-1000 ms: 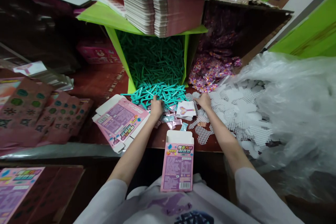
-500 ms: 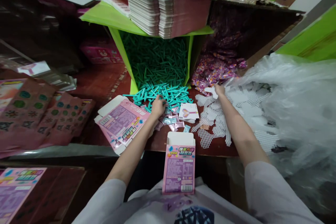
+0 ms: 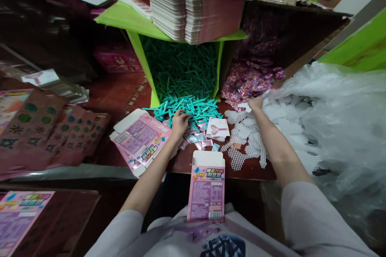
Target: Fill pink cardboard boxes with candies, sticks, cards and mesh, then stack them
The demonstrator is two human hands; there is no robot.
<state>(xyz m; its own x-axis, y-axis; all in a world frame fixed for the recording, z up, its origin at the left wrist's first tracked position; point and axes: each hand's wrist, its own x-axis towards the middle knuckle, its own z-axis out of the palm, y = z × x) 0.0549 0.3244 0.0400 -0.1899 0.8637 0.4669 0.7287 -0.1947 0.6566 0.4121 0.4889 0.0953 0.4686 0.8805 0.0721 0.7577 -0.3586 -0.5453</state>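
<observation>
My left hand rests with curled fingers on the near edge of a heap of teal plastic sticks that spills from a green box. My right hand reaches among white mesh pieces, at the edge of a pile of pink patterned packets; what its fingers hold is hidden. An open pink carton stands upright at the table's front edge, against my lap. A small stack of white cards and some small sachets lie between my hands.
Flat pink cartons lie left of my left arm. Stacks of folded cartons sit on top of the green box. A big clear plastic bag of mesh pieces fills the right side. More flat pink sheets lie far left.
My right hand moved from the mesh pieces near the cards farther back and right, to the edge of the pink packets. My left hand stayed on the teal sticks, shifting slightly.
</observation>
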